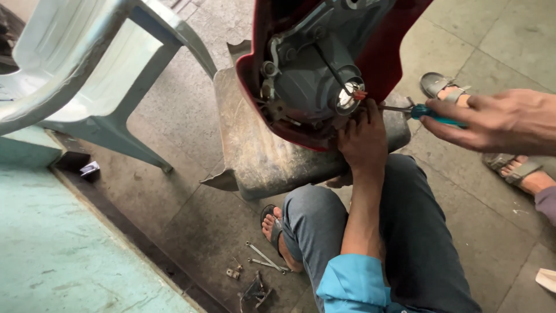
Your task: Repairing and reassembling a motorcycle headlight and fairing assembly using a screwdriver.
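Observation:
A red scooter front cowl (397,43) lies with its inside up, showing the grey headlight housing (304,78) and its round bulb socket (349,95). My left hand (362,136) grips the cowl's lower edge just below the socket. My right hand (501,119) comes in from the right and holds a teal-handled screwdriver (435,115). The screwdriver's metal shaft points left, with its tip right beside the socket. The cowl rests on a dirty dark plastic panel (255,145) on the floor.
A pale plastic chair (87,75) stands at the upper left. A green raised ledge (58,249) fills the lower left. Two slim wrenches (264,258) and small metal parts lie by my sandalled foot (271,223). Another person's sandalled feet (445,87) are at the right.

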